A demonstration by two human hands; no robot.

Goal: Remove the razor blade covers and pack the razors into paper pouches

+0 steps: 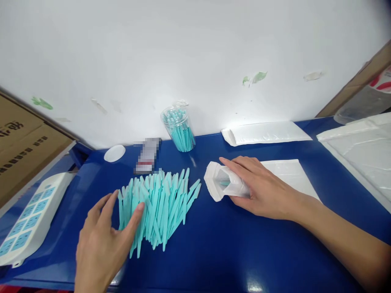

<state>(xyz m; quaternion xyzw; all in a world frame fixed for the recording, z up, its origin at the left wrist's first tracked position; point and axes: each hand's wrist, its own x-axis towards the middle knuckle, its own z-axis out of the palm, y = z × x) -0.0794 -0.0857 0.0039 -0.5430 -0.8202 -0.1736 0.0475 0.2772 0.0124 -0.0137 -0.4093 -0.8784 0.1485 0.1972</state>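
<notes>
A loose pile of slim teal eyebrow razors (157, 207) lies on the blue table. At the pile's left edge my left hand (105, 236) is open, its thumb and fingers spread apart over the nearest razors. To the right, my right hand (259, 187) grips a white padded mailer (215, 185) around its sides. The mailer's mouth gapes toward the pile, and a bit of teal shows inside it; how much it contains is hidden.
Behind the pile stands a clear plastic cup (179, 129) of teal razors. A white lid (114, 153) and a blurred packet (148, 155) lie left of it. Other mailers (269, 133) lie at the right. A power strip (36, 215) and cardboard box (27, 142) border the left.
</notes>
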